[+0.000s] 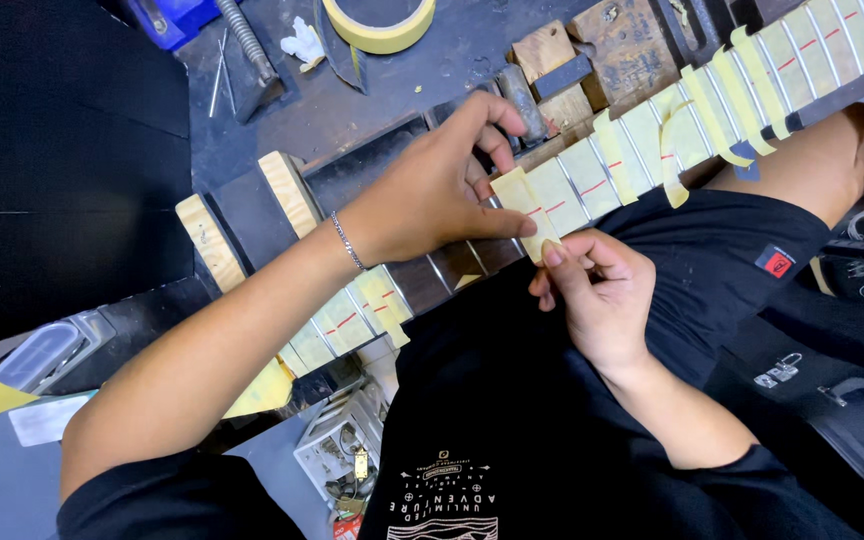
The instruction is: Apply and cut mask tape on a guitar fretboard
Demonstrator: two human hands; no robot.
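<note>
A guitar neck (pixel 592 180) lies slantwise across my lap, its dark fretboard mostly covered with pale masking tape strips marked with red lines. My left hand (pixel 432 190) rests on the fretboard and pinches the upper end of a loose tape strip (pixel 524 200) between thumb and fingers. My right hand (pixel 592 285) grips the lower end of the same strip at the neck's near edge. A bare dark stretch of fretboard (pixel 452 270) shows just left of the strip. A thin bracelet (pixel 347 240) circles my left wrist.
A roll of yellow masking tape (pixel 380 25) lies at the top of the bench. Wooden blocks (pixel 612 50) and a clamp support the neck. A blue tool (pixel 172 15) sits top left. A black case (pixel 832 400) stands at right; a box of small parts (pixel 337 455) is below.
</note>
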